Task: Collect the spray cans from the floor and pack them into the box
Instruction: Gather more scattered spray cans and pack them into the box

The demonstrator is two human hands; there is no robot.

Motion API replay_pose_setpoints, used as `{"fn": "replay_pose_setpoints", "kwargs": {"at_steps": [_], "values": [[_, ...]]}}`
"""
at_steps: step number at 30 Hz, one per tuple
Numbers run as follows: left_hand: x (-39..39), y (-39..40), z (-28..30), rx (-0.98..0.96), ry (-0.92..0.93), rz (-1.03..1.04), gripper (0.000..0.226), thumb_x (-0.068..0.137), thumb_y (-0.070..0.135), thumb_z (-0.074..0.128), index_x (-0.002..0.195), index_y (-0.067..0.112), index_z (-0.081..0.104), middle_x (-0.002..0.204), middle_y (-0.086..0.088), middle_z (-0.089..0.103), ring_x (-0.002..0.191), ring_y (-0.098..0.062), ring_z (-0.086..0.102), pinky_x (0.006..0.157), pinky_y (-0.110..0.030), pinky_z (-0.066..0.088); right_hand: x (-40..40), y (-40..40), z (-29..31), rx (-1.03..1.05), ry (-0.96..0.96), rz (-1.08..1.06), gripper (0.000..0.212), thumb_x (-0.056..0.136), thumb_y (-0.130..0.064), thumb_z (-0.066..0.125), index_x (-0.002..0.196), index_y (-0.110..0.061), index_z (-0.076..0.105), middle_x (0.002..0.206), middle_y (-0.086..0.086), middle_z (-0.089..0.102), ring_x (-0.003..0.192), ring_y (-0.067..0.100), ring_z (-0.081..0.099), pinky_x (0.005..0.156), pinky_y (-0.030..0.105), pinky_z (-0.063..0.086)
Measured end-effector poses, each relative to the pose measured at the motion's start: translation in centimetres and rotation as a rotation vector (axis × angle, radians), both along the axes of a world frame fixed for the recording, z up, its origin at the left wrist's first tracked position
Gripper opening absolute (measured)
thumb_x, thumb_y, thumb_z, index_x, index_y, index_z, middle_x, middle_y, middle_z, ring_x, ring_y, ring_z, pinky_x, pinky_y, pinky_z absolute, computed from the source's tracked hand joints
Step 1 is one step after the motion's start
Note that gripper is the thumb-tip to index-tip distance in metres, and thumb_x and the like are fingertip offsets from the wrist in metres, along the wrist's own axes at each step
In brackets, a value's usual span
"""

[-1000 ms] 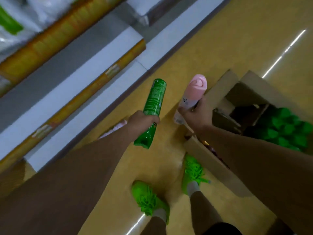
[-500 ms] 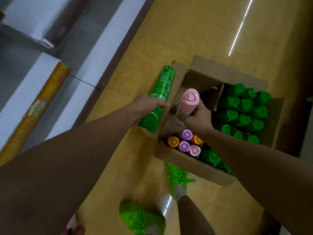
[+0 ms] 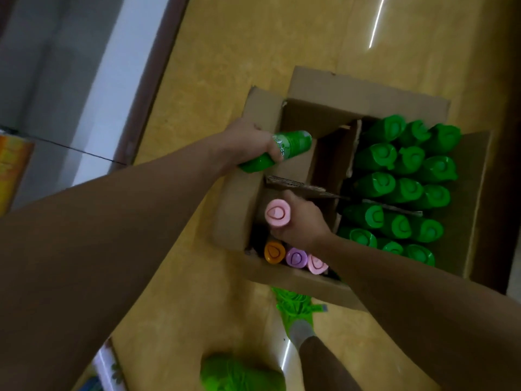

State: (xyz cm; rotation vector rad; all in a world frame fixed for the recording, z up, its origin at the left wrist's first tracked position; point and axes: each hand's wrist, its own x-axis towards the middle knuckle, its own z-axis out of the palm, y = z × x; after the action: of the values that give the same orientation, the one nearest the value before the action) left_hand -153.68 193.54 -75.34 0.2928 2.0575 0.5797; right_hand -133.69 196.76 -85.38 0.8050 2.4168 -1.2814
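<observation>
Right hand (image 3: 300,221) grips pink can (image 3: 277,214) over box (image 3: 366,94) on yellow floor (image 3: 225,52).

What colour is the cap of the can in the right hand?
Pink cap, gripped by the right hand; head view.

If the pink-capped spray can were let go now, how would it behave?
The pink-capped spray can, gripped by the right hand, is tall and narrow, so probably tippy. The cardboard box has room beside it, so it may lean. Round body: likely rolls if it falls.
</observation>
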Motion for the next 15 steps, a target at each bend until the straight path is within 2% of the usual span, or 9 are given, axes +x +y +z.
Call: {"fn": "replay_pose_setpoints", "kwargs": {"at_steps": [3,6,10,15], "values": [[0.5,2.3,-1.6,-0.021,0.104,-0.137,0.069,0.064,0.026,0.089,0.128,0.017,0.063,0.117,-0.004,0.064,0.095,-0.018,0.059,0.073,-0.028,0.048,-0.5,0.2,-0.9,0.057,0.002,0.091,0.047,0.071,-0.034,0.081,0.104,-0.027,0.048,0.093,-0.002,0.068,0.084,0.024,0.066,0.07,0.04,0.055],[0.9,4.0,-2.6,-0.051,0.203,-0.214,0.075,0.066,0.032,0.088,0.135,0.024,0.06,0.126,-0.001,0.063,0.102,-0.015,0.054,0.077,-0.025,0.04,-0.8,0.4,-1.4,0.086,-0.042,0.205,0.043,0.074,-0.039,0.077,0.101,-0.028,0.044,0.085,-0.005,0.061,0.075,0.023,0.061,0.06,0.03,0.043],[0.9,5.2,-3.7,-0.007,0.259,-0.26,0.073,0.067,0.036,0.087,0.134,0.028,0.06,0.128,-0.004,0.062,0.113,-0.023,0.058,0.092,-0.03,0.049,-0.6,1.0,-2.2,0.203,-0.074,0.321,0.038,0.078,-0.043,0.073,0.101,-0.024,0.05,0.089,-0.002,0.056,0.081,0.021,0.054,0.068,0.029,0.032],[1.7,6.3,-5.9,0.054,0.294,-0.297,0.063,0.07,0.034,0.087,0.128,0.03,0.061,0.121,-0.001,0.059,0.102,-0.019,0.053,0.083,-0.033,0.051,-0.5,0.9,-3.6,0.251,-0.083,0.278,0.04,0.078,-0.037,0.067,0.106,-0.027,0.041,0.091,0.004,0.065,0.09,0.031,0.055,0.071,0.034,0.029]]}}
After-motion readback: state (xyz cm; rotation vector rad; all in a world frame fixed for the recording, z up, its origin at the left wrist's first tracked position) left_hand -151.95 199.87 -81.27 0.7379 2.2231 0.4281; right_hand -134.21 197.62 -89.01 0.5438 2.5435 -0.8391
